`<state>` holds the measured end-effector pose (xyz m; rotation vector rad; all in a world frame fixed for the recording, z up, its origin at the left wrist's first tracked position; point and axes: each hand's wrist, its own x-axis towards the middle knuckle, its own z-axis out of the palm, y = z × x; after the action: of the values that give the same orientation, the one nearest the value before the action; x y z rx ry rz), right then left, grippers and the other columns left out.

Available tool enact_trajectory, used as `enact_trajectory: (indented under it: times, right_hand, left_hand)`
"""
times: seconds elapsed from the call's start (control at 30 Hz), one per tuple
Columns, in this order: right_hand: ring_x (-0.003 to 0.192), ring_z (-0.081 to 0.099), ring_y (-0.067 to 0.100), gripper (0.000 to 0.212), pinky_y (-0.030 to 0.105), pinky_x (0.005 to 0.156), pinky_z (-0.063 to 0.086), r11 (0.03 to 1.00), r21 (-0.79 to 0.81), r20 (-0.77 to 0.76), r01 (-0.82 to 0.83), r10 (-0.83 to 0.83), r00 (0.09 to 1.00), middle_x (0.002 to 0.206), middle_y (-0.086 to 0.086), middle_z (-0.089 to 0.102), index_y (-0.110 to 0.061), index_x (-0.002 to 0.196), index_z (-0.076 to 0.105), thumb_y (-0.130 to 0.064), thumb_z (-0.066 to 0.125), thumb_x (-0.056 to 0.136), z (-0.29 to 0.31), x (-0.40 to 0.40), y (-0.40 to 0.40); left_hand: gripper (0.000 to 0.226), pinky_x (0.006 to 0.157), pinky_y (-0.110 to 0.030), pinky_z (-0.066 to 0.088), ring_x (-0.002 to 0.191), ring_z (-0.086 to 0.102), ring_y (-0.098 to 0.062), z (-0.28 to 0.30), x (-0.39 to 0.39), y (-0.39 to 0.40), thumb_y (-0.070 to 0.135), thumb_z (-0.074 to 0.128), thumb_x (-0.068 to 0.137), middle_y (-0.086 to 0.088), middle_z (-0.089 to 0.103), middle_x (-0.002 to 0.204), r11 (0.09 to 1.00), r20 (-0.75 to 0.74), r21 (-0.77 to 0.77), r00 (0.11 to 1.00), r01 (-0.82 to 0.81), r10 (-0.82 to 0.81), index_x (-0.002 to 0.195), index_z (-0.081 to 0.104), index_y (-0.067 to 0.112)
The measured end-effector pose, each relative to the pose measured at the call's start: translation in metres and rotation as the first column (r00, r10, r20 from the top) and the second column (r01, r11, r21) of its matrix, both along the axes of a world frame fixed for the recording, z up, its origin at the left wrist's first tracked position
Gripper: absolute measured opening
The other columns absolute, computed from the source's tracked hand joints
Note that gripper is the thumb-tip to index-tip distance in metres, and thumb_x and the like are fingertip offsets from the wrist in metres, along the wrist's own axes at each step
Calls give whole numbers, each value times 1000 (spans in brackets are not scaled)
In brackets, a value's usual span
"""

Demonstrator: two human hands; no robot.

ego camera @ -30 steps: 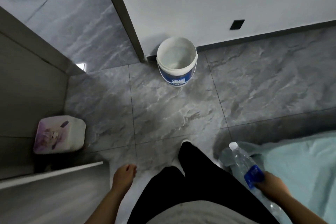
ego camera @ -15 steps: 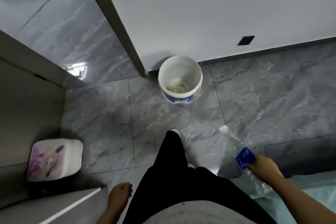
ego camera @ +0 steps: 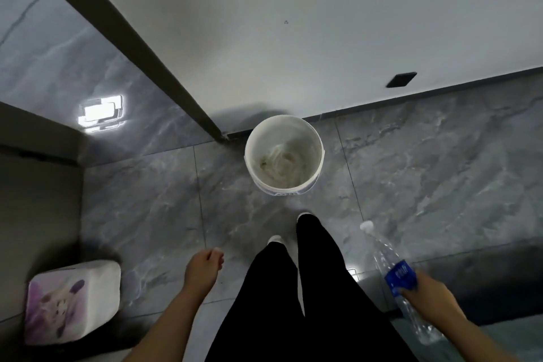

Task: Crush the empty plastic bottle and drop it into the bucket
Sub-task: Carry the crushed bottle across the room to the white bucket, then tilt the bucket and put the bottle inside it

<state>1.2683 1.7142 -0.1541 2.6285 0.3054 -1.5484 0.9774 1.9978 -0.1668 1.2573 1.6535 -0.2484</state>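
Observation:
A clear plastic bottle (ego camera: 390,267) with a white cap and a blue label is in my right hand (ego camera: 430,300), held around the label with the cap pointing up and forward. It looks uncrushed. The white bucket (ego camera: 316,138) stands open on the grey tiled floor against the white wall, just ahead of my feet; pale residue lies at its bottom. My left hand (ego camera: 204,269) hangs loosely curled at my left side, holding nothing. The bottle is to the right of and nearer than the bucket.
A dark door frame (ego camera: 123,44) runs diagonally down to the floor left of the bucket. A small white bin with a purple picture on its lid (ego camera: 73,300) sits at lower left. My black trouser legs (ego camera: 296,297) fill the lower middle.
I have walked closer to the bucket, which now sits nearer and more below me. My left hand has swung forward. The bottle stays in my right hand.

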Motion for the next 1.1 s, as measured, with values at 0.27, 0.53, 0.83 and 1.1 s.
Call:
enact_trajectory:
  times: [0.27,0.53,0.83,1.1]
  right_hand:
    - [92,64,38,35,43,82,51,983,182,-25,-11,16,1000,102,26,68,-1,108,48,-20,66,84,-29,82,126]
    - [87,68,36,41,49,84,55,946,324,-69,6,18,997,105,20,68,-4,113,46,-24,68,84,-94,101,228]
    - [71,70,30,8,31,56,58,872,484,-134,76,-12,991,98,16,67,-19,100,38,-16,45,96,-249,86,304]
    - [85,66,39,21,50,78,55,859,509,-148,56,23,989,105,20,65,-7,115,43,-18,40,97,-339,75,343]
  left_hand:
    - [37,88,-46,49,84,63,-32,-55,90,40,19,43,94,-16,65,75,985,0,52,986,-166,167,62,61,14]
    - [34,68,-32,48,71,60,-25,-151,151,111,14,40,95,-13,61,78,954,85,86,956,-287,280,96,63,-12]
    - [36,49,-25,29,67,47,-24,-291,182,170,13,34,95,-12,48,62,916,-126,369,985,156,-117,61,45,10]
    - [31,64,-24,39,81,56,-23,-367,187,175,19,31,97,-10,60,89,808,-55,584,996,85,-65,103,59,7]
